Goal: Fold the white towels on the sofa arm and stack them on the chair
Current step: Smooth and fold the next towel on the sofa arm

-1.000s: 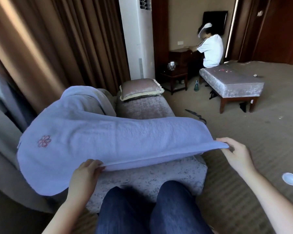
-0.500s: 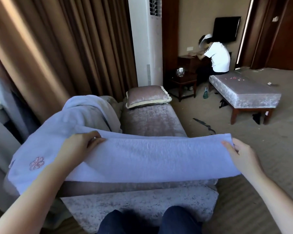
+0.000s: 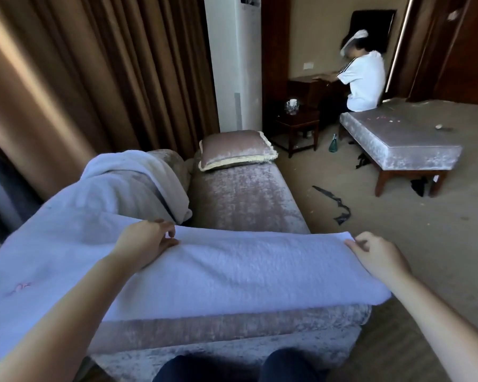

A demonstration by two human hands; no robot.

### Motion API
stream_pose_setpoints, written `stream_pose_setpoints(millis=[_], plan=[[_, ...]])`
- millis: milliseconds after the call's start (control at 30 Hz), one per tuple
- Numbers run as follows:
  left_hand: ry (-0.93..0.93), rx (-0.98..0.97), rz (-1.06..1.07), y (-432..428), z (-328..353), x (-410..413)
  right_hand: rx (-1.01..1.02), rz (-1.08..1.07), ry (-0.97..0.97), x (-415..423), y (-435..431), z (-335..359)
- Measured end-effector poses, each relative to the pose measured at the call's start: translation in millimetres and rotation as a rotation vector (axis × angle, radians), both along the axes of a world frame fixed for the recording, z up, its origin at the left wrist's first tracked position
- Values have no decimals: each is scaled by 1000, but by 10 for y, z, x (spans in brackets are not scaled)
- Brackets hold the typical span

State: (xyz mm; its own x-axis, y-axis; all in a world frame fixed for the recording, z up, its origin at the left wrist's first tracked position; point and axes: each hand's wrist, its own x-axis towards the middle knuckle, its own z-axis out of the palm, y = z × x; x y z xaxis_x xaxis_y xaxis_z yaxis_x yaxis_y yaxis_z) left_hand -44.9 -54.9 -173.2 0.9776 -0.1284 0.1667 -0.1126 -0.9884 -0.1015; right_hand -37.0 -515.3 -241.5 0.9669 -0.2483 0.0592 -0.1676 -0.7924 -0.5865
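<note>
A white towel (image 3: 232,271) with a small red emblem lies folded in half across the near sofa arm (image 3: 232,329). My left hand (image 3: 146,241) pinches its far edge near the middle. My right hand (image 3: 375,257) grips the towel's far right corner. Behind my left hand a second white towel (image 3: 127,183) lies crumpled over the sofa's back. The towel's left end hangs past the sofa arm.
The velvet sofa seat (image 3: 246,199) runs away from me with a cushion (image 3: 235,148) at its far end. Brown curtains fill the left. A padded bench (image 3: 403,142) stands on the carpet at right, with a person in white behind it. Dark scraps lie on the floor.
Both hands carried the towel's near edge up and forward over to its far edge, folding it in half, and the folded towel now lies lower on the sofa arm.
</note>
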Motion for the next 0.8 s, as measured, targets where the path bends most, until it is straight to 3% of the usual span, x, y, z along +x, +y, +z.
stream_pose_setpoints(millis=[67, 167, 233, 300, 467, 633, 800], plan=[[-162, 2, -126, -23, -56, -19, -85, -44, -61, -69, 13, 80], [-399, -101, -325, -346, -128, -123, -225, 22, -330, -183, 198, 199], [-346, -190, -414, -703, -197, -236, -195, 219, -396, -260, 446, 225], [-229, -230, -427, -986, -343, -331, -231, 365, -326, -291, 639, 136], [-208, -135, -341, -1111, -559, -488, -140, 316, -235, -318, 596, -62], [-180, -184, -355, -1133, -546, -509, -273, 320, -227, -334, 627, -64], [-419, -415, -418, -768, -400, -888, -289, 402, -595, -555, 1200, 122]])
